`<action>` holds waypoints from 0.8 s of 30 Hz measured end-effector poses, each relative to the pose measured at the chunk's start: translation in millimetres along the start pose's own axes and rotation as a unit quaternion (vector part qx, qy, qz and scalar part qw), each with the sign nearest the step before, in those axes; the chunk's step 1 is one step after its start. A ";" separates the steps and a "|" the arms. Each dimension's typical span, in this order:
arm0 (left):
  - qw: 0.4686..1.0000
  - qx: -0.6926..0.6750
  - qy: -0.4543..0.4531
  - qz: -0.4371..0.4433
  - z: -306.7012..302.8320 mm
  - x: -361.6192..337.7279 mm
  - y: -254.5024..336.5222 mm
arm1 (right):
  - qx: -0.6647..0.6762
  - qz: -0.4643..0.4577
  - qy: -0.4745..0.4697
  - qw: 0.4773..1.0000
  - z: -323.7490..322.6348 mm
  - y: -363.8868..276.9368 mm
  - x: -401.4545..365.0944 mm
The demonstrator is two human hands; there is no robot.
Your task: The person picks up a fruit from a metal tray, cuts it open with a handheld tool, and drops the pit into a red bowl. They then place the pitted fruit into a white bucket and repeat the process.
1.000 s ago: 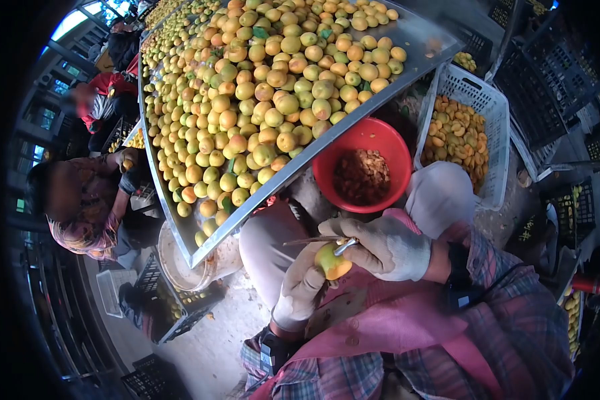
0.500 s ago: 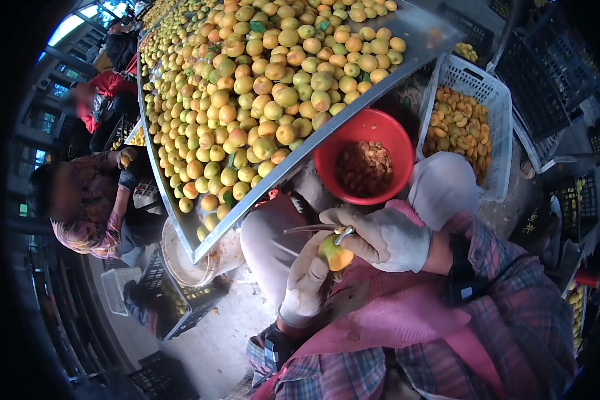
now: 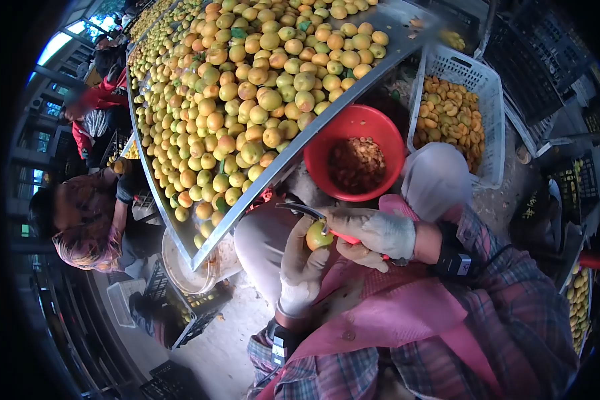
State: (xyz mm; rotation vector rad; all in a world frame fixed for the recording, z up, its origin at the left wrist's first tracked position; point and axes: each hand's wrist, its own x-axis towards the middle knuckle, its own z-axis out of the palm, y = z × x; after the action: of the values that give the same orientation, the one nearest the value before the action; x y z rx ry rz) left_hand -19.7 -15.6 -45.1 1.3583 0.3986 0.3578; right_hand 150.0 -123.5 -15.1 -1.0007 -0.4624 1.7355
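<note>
My left hand [image 3: 301, 272], in a pale work glove, grips a yellow-green apricot [image 3: 318, 237] above my lap. Gloved as well, my right hand [image 3: 380, 233] is closed round a red-handled cutting tool [image 3: 345, 237]. Its dark curved blade [image 3: 300, 209] points left, past the top of the apricot. The tool meets the fruit's right side; its exact contact there is partly hidden by my fingers. Just beyond my hands stands a red bowl [image 3: 397, 157] holding brown pits. A metal-edged table [image 3: 273, 170] heaped with whole apricots [image 3: 247, 93] slopes up to the left.
At the right, a white crate [image 3: 497, 127] holds halved apricots. Below the table's corner stands a whitish bucket [image 3: 193, 273], with a black crate [image 3: 173, 307] beside it. A co-worker [image 3: 90, 220] sits at left, another in red [image 3: 103, 107] farther back. Black crates [image 3: 527, 60] lean at upper right.
The apricot in my left hand shows its whole green-yellow side now, where an orange cut face showed before. My right hand has turned the tool, and its red handle shows. The view has shifted slightly.
</note>
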 end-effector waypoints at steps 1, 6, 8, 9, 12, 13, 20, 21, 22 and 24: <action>1.000 0.001 0.000 0.001 -1.0 0.6 -2.7 | 0.021 0.008 0.006 1.000 2.3 -1.6 -0.4; 0.993 -0.121 0.012 0.015 -12.3 -2.2 -4.8 | -0.053 -0.069 0.065 0.994 -7.5 -2.8 -0.4; 0.988 -0.153 0.009 0.003 -21.6 -1.2 -6.8 | -0.110 -0.106 0.092 0.984 -14.1 0.0 3.2; 0.983 -0.186 0.002 -0.013 -24.2 -0.8 -7.5 | -0.115 -0.106 0.087 0.984 -16.7 5.5 6.3; 0.954 -0.299 0.017 -0.011 -16.5 4.5 0.8 | -0.443 -0.343 0.154 0.814 -22.0 20.3 13.8; 0.954 -0.300 0.020 -0.006 -16.8 5.0 -1.9 | -0.446 -0.343 0.149 0.813 -20.8 20.6 13.4; 0.976 -0.209 0.059 0.014 -24.5 15.8 -20.5 | -0.454 -0.291 0.134 0.831 -10.3 12.7 6.3; 0.976 -0.210 0.060 0.016 -20.2 15.5 -14.1 | -0.456 -0.292 0.133 0.830 -10.8 15.2 7.3; 0.978 -0.197 0.066 0.007 -16.7 15.0 -9.1 | -0.472 -0.307 0.131 0.816 -12.1 19.1 8.7; 0.980 -0.184 0.072 -0.002 -14.2 15.6 -3.7 | -0.492 -0.338 0.123 0.793 -13.2 23.7 11.9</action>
State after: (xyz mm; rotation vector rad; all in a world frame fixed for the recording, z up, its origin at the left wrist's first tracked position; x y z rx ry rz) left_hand -12.6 3.3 -52.1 0.9721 0.4311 0.5032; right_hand 145.2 -124.0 -44.4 -1.4902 -1.4330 0.6178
